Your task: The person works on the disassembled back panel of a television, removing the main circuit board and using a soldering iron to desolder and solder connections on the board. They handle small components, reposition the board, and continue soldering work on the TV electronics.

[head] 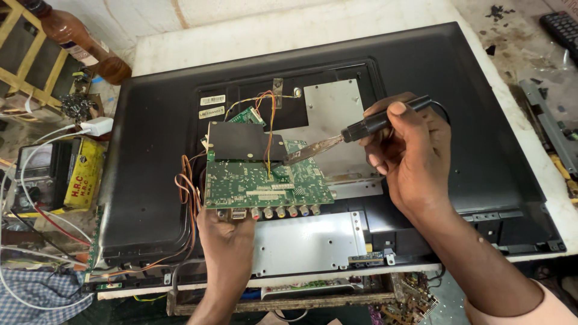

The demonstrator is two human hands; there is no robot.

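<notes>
**Two hands, a green board and a hot iron**

In the middle of the frame lies a big black TV back [433,72], flat on a white table [337,21]. On it sits a green circuit board [265,183] with a black plate over its top part. The left hand [227,241] comes up from the bottom of the frame. Its fingers are closed on the lower edge of the board, by the row of little round plugs. The right hand [412,153] is at the right of the middle, wrapped tight around the black handle of a soldering iron [355,132]. The iron's metal tip points left and meets the top right part of the board. Thin coloured wires [269,120] run from the board up to the TV back. A brown bottle [84,45] lies at the upper left, and a yellow box [83,174] sits at the left.
</notes>
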